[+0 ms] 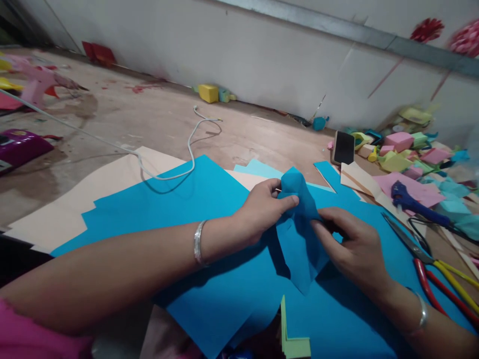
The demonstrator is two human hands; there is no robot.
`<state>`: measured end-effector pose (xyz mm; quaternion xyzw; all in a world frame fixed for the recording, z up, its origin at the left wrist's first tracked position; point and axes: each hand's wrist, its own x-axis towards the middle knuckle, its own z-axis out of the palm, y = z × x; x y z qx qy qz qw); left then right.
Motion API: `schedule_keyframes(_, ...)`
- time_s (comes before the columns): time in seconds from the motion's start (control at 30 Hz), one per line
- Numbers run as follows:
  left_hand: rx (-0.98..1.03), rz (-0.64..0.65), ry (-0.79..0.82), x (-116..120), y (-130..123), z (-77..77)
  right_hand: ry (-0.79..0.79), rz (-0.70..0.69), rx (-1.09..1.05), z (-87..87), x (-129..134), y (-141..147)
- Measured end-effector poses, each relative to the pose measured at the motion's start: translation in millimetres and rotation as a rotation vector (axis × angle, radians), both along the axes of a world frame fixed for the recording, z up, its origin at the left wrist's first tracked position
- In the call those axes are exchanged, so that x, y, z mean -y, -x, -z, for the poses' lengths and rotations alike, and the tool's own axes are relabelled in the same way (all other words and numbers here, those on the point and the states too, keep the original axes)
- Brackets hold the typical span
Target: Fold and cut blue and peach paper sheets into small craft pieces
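Note:
Between both hands a folded blue paper piece stands over large blue sheets. My left hand pinches its upper left part, the thumb lying across the front. On the right side of the piece, my right hand holds the edge between thumb and fingers. The lower end of the piece narrows to a point above the sheets. Beneath the blue sheets, peach paper shows at the left.
At the right lie scissors, a blue glue gun, a phone and many small folded paper pieces. A white cable crosses the sheets. A pink glue gun is far left.

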<state>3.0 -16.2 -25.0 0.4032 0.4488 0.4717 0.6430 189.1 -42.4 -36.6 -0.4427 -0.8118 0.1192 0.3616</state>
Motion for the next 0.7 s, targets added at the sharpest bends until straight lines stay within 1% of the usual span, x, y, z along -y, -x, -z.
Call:
schedule_keyframes(0.1, -0.004, -0.002, -0.026, 0.0, -0.1, 1.7, -0.128, -0.063, 0.086, -2.7, 2.5, 2.8)
schedule_keyframes(0.17, -0.041, -0.002, -0.063, 0.4, -0.2, 2.4, -0.139, -0.067, 0.109, -4.3, 3.9, 4.0)
schedule_keyframes(0.23, -0.116, -0.002, -0.150, 1.0, -0.3, 2.6, -0.121, -0.075, 0.104, -4.5, 3.7, 4.0)
schedule_keyframes(0.33, -0.184, 0.067, -0.283, 1.6, -0.2, 2.6, -0.089, -0.081, 0.090, -3.0, 0.9, 2.5)
schedule_keyframes(0.47, -0.235, 0.182, -0.367, 1.1, 0.9, 4.0, -0.011, -0.060, 0.075, -1.7, -1.7, 1.6)
schedule_keyframes(0.57, -0.342, 0.252, -0.438, 1.0, 1.9, 5.3, 0.018, 0.001, 0.055, -3.1, -0.8, 2.4)
schedule_keyframes(0.63, -0.415, 0.254, -0.468, 1.3, 2.2, 5.6, 0.054, 0.060, 0.038, -4.6, -0.3, 2.6)
schedule_keyframes(0.7, -0.456, 0.214, -0.472, 1.2, 2.5, 6.0, 0.120, 0.097, 0.009, -5.9, -0.9, 1.6)
